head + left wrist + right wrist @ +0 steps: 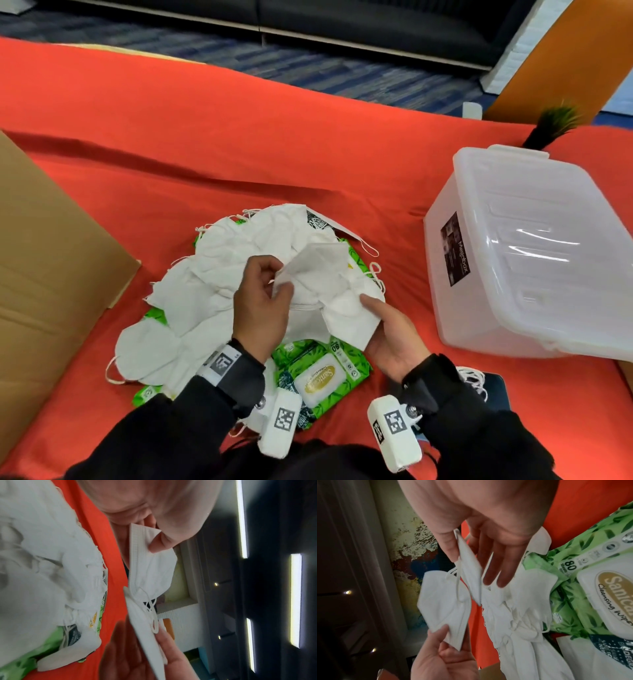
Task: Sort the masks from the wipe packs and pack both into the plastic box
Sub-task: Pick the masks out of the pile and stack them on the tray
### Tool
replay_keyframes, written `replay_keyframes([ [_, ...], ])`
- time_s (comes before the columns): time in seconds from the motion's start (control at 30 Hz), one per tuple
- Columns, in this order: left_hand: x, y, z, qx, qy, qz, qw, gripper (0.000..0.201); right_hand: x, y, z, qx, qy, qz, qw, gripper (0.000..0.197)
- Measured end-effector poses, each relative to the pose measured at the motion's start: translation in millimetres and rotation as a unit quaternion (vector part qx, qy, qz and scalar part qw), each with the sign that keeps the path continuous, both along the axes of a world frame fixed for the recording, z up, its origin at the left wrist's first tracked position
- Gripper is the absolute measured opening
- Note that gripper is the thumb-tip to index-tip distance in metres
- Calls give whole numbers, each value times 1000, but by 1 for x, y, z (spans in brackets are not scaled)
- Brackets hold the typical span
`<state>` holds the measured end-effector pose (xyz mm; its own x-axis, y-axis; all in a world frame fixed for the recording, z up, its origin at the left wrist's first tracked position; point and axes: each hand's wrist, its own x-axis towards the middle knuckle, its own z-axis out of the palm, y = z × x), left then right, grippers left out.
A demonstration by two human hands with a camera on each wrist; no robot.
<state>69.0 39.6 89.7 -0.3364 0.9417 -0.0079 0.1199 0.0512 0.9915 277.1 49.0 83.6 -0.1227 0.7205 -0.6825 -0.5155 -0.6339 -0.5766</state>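
Both hands work above a heap of white masks: the left hand (262,301) pinches the corner of one folded mask (313,262) between thumb and fingers, and the right hand (388,337) pinches the edge of a second mask (346,317) under its thumb, its other fingers straight beneath it. Ear loops of the two masks look tangled between the hands in the left wrist view, so the step in hand seems to be freeing single masks and stacking them. To do it well, I would draw the two apart slowly, letting the loops slip instead of snapping, then lay them flat and aligned. Under and just toward the person from the hands lies the mask pile (205,291), and beneath it the green wipe packs (322,375), one showing beside the wrists. Well to the right of the right hand stands the plastic box (524,253), lid on; it needs opening before packing
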Motion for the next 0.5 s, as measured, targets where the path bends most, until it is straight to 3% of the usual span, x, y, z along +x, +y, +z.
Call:
replay_keyframes([
  [0.13,-24,11,9,-17,-92,61,994,47,5,-3,5,25,-35,0,999,32],
  [0.27,-34,15,24,37,-62,88,994,32,7,-2,3,37,-49,-2,998,43],
  [0.4,-17,2,32,160,147,35,975,25,0,-1,3,39,-31,-7,999,45],
  [0.5,5,-9,15,192,316,-144,918,21,-9,-2,6,37,8,-4,999,41],
])
